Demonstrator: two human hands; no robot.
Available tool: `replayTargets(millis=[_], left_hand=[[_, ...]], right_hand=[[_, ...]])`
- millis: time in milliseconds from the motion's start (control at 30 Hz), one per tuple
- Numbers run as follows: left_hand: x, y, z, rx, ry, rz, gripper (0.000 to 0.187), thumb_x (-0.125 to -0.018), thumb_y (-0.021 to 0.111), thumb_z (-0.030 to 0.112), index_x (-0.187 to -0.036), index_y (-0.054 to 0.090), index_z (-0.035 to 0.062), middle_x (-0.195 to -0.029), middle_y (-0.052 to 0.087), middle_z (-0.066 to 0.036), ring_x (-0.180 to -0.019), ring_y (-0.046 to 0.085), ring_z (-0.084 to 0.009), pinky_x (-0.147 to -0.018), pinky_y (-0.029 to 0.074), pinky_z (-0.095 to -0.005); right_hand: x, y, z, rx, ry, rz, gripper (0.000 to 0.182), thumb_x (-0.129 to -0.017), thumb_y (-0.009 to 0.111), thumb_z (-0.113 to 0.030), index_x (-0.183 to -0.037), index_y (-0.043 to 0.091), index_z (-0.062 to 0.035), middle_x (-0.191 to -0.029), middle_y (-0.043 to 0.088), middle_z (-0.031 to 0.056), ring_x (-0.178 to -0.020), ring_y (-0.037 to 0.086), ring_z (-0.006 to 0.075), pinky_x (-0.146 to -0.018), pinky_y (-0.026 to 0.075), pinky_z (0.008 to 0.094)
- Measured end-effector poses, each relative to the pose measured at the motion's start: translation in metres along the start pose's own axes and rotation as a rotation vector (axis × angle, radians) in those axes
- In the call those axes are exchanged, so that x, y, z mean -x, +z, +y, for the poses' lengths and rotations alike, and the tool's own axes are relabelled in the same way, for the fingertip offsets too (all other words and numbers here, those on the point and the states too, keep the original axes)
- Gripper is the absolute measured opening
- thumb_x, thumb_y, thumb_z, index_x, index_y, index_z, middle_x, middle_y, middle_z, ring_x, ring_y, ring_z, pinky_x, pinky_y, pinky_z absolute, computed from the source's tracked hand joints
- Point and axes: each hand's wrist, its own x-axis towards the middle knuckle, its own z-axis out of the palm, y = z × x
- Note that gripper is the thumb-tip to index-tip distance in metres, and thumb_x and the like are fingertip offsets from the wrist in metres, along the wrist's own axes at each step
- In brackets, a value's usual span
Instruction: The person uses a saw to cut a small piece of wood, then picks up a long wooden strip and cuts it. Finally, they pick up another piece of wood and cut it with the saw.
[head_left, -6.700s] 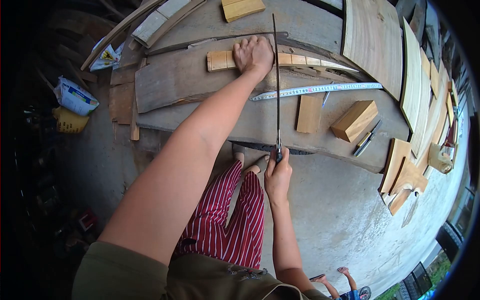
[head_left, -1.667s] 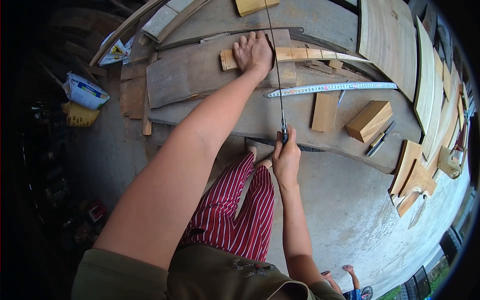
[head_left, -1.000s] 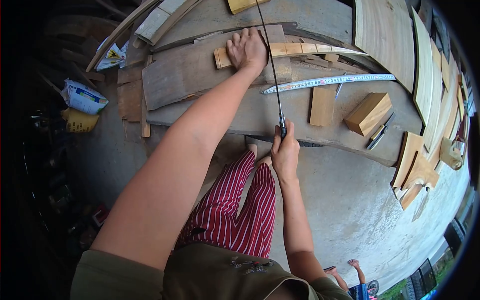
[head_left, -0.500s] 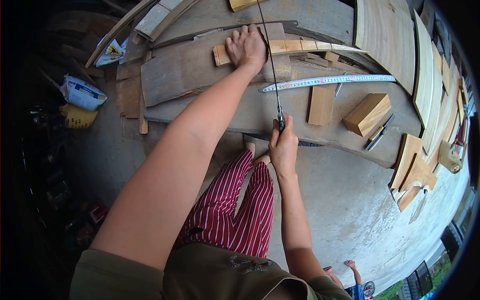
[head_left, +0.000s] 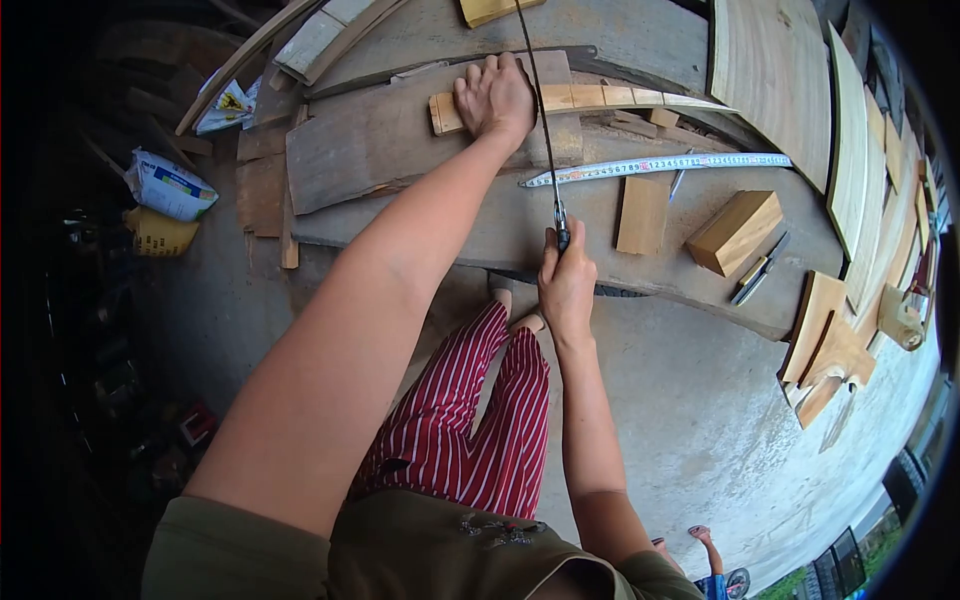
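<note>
My right hand (head_left: 568, 285) is closed around the handle of a hand saw (head_left: 550, 150), whose thin blade appears nearly edge-on and points away from me. The blade crosses a long, narrow wooden strip (head_left: 588, 97) with pencil lines across it. Just left of the blade, my left hand (head_left: 495, 98) grips the strip near its left end, fingers curled over the far edge. Beneath the strip lies a wide, weathered board (head_left: 350, 155). How deep the blade sits in the wood cannot be made out.
A tape measure strip (head_left: 660, 165) lies right of the saw. Nearby are a flat wood piece (head_left: 641, 215), a thick wood block (head_left: 735, 232) and pens (head_left: 760, 268). Planks (head_left: 770, 80) lean at the right. Bags (head_left: 170, 185) stand at left; another person's leg (head_left: 708, 550) shows below.
Almost nothing differs. The view has shifted a little, so the bench sits slightly lower; both hands keep their grips on the strip and the saw.
</note>
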Motion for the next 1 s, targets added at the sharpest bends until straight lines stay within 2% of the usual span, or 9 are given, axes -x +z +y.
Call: replayTargets(millis=[67,167,233,333,467,633,700,733,1000], left_hand=[[-0.001,-0.003,0.003,-0.001,-0.011,-0.019,0.023,-0.094,0.042,0.015,-0.100,0.064,0.0104,-0.106,0.064,-0.006,-0.103,0.055,-0.0216,-0.091,0.037,-0.0350],[-0.002,0.003,0.000,0.069,-0.037,0.015,0.027,-0.099,0.041,0.027,-0.099,0.063,0.0117,-0.106,0.065,-0.004,-0.103,0.056,-0.0233,-0.091,0.038,-0.0372],[-0.004,0.005,-0.002,0.064,-0.035,0.021,0.027,-0.099,0.041,0.028,-0.099,0.063,0.0115,-0.106,0.065,-0.004,-0.103,0.056,-0.0234,-0.091,0.038,-0.0370],[-0.002,0.003,0.000,0.045,-0.018,0.010,0.025,-0.098,0.041,0.025,-0.099,0.063,0.0113,-0.105,0.065,-0.004,-0.103,0.056,-0.0230,-0.091,0.038,-0.0367],[-0.001,0.001,-0.003,0.028,-0.011,0.007,0.022,-0.095,0.042,0.019,-0.098,0.062,0.0111,-0.106,0.064,-0.004,-0.104,0.055,-0.0228,-0.092,0.038,-0.0365],[-0.002,0.002,0.001,0.041,-0.031,-0.005,0.022,-0.095,0.042,0.020,-0.098,0.062,0.0111,-0.107,0.064,-0.005,-0.104,0.055,-0.0238,-0.092,0.038,-0.0375],[-0.003,0.003,0.000,0.052,-0.034,0.013,0.022,-0.095,0.042,0.020,-0.098,0.062,0.0110,-0.107,0.064,-0.005,-0.104,0.055,-0.0240,-0.092,0.038,-0.0376],[-0.002,0.003,0.000,0.065,-0.025,0.028,0.022,-0.096,0.041,0.021,-0.098,0.062,0.0109,-0.107,0.064,-0.005,-0.103,0.055,-0.0242,-0.092,0.038,-0.0378],[0.000,-0.004,0.000,0.032,-0.005,-0.019,0.022,-0.095,0.041,0.017,-0.101,0.061,0.0097,-0.109,0.063,-0.005,-0.106,0.054,-0.0232,-0.093,0.037,-0.0376]], right_hand=[[0.024,-0.005,0.008,0.003,-0.043,0.022,0.030,-0.095,0.055,-0.002,-0.124,0.049,-0.0007,-0.077,0.061,0.0275,-0.069,0.063,0.0471,-0.059,0.049,0.0457],[0.090,-0.019,0.028,-0.055,0.044,-0.010,0.030,-0.095,0.054,-0.002,-0.124,0.049,-0.0010,-0.079,0.063,0.0274,-0.071,0.064,0.0462,-0.060,0.050,0.0457],[0.113,-0.026,0.037,0.048,0.126,-0.068,0.039,-0.089,0.056,-0.003,-0.128,0.047,-0.0031,-0.083,0.065,0.0253,-0.078,0.067,0.0432,-0.065,0.052,0.0483],[0.073,-0.019,0.016,-0.041,-0.022,0.021,0.028,-0.095,0.053,-0.002,-0.124,0.049,-0.0006,-0.078,0.062,0.0267,-0.072,0.065,0.0450,-0.060,0.050,0.0433],[-0.009,0.003,0.000,-0.014,-0.041,0.016,0.022,-0.097,0.053,-0.005,-0.118,0.048,-0.0011,-0.075,0.058,0.0270,-0.067,0.060,0.0460,-0.057,0.046,0.0461],[0.062,-0.004,0.030,-0.059,-0.060,0.078,0.022,-0.097,0.053,-0.005,-0.118,0.049,-0.0013,-0.072,0.058,0.0244,-0.063,0.062,0.0437,-0.055,0.047,0.0428],[0.104,-0.022,0.031,-0.035,0.178,-0.098,0.041,-0.087,0.055,0.000,-0.127,0.048,-0.0014,-0.086,0.064,0.0288,-0.080,0.065,0.0470,-0.067,0.051,0.0515],[0.105,-0.023,0.032,-0.031,0.177,-0.106,0.041,-0.087,0.055,0.000,-0.127,0.048,-0.0014,-0.086,0.064,0.0288,-0.080,0.065,0.0470,-0.067,0.051,0.0515],[0.007,0.005,0.000,-0.048,0.010,-0.002,0.032,-0.093,0.054,-0.006,-0.124,0.047,-0.0023,-0.084,0.064,0.0292,-0.075,0.063,0.0475,-0.063,0.047,0.0530]])
